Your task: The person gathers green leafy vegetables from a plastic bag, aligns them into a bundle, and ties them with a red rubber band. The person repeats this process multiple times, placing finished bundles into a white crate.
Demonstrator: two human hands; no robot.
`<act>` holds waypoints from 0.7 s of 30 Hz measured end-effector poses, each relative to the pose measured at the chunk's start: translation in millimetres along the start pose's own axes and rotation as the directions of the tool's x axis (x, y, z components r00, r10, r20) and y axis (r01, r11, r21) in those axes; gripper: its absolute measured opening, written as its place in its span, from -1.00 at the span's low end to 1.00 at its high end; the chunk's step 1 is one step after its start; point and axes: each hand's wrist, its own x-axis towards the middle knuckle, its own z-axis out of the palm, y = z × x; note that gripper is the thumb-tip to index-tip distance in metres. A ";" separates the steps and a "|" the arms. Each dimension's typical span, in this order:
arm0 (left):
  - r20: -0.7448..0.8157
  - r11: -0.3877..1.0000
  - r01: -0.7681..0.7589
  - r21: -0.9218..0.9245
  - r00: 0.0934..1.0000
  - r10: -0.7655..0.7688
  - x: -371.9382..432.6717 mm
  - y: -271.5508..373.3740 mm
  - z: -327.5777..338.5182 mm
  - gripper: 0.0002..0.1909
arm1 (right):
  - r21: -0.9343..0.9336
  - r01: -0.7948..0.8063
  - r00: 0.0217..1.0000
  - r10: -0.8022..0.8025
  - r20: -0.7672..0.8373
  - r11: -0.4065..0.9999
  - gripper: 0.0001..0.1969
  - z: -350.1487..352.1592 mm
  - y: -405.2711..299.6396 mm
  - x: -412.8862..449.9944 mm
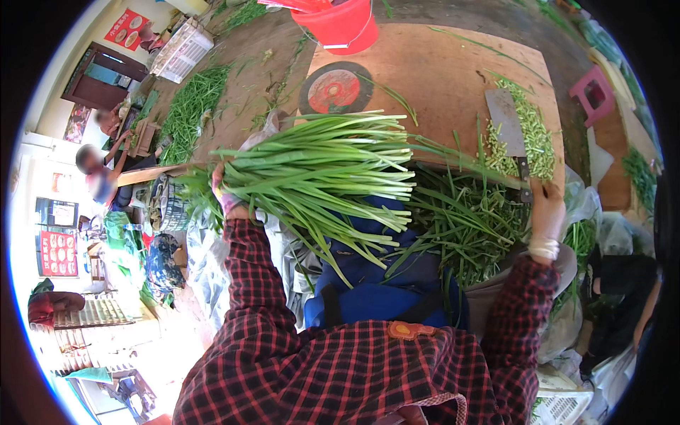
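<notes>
My left hand (226,194), in a colored glove, grips a large bunch of long green stalks (319,164), likely flowering garlic chives. Their pale, evenly cut ends point right, over my lap and the near edge of a wooden board (435,69). At the board's right side, my right hand (547,210) has its fingers across the dark handle of a cleaver (507,125). The broad blade rests on a pile of short chopped stalk pieces (536,133). Loose green leaves and trimmings (462,223) lie below the board's near edge, beside my blue apron (382,303).
A red bucket (340,24) stands at the board's far edge, near a round abrasive disc (336,89). More greens (194,114) lie on the floor at left. People sit farther left; another person (619,308) is at right. A pink stool (592,95) stands right of the board.
</notes>
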 end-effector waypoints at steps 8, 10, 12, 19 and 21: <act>-0.146 0.960 -0.009 0.280 0.988 0.051 57.0 -2.3 201.1 -0.72 | 0.275 0.385 0.875 -0.443 0.196 0.881 -0.69 -23.2 -79.3 -54.4; -0.151 0.967 0.001 0.256 0.988 0.039 64.8 -0.7 229.0 -0.74 | 0.462 0.324 0.815 -0.492 0.307 0.825 -0.68 15.5 -110.7 -72.0; -0.118 0.931 -0.076 0.358 0.985 0.126 82.7 -2.2 240.2 -0.79 | 0.675 0.204 0.846 -0.475 0.243 0.709 -0.73 63.6 -124.8 -77.4; -0.007 0.874 -0.091 0.477 0.994 0.108 109.9 -0.2 283.7 -0.80 | 0.868 -0.097 0.970 -0.148 0.191 0.486 -0.79 80.1 -106.5 -74.9; 0.098 0.828 -0.212 0.518 0.977 0.189 110.5 -5.6 300.7 -0.82 | 0.653 -0.047 0.965 -0.135 0.226 0.756 -0.74 72.7 -71.6 -67.5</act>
